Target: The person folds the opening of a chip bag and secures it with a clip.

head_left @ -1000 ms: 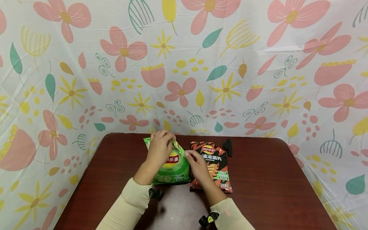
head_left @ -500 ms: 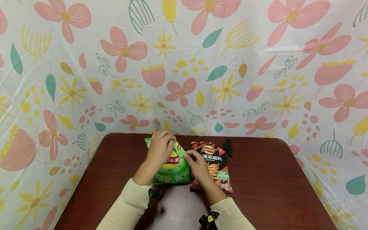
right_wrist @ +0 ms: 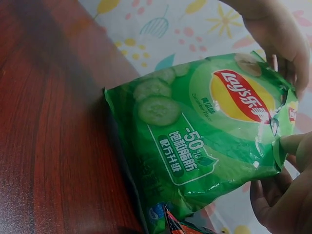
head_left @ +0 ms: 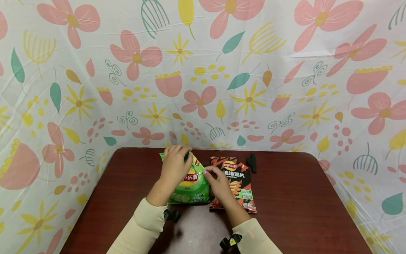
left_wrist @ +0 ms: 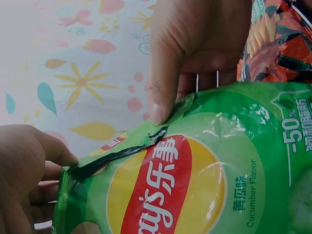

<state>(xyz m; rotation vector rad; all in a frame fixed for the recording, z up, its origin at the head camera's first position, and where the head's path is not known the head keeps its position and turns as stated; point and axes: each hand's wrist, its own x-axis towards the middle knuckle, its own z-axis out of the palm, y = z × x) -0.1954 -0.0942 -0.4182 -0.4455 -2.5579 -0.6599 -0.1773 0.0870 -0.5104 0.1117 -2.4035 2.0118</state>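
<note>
A green bag of cucumber-flavor chips (head_left: pixel 190 192) stands propped on the table, its top edge folded over toward the front, as the left wrist view shows. My left hand (head_left: pixel 175 165) grips the bag's upper left corner, thumb in front and fingers behind. At the right end of the fold, my right hand (head_left: pixel 219 183) pinches the edge; its thumb (left_wrist: pixel 158 105) presses down on the folded strip in the left wrist view. The fingers behind the bag are partly hidden. In the right wrist view the bag's printed front (right_wrist: pixel 195 126) faces the camera.
A red and black chip bag (head_left: pixel 247 183) lies flat just right of the green one, partly under my right hand. Beyond its upper right corner is a black clip (head_left: pixel 252 163). The dark red table (head_left: pixel 291 197) ends at a flower-printed cloth (head_left: pixel 203 116).
The green bag's folded top has shifted slightly, and more of its small logo shows. My left thumb and fingers have spread a little apart. My right hand has stayed nearly still.
</note>
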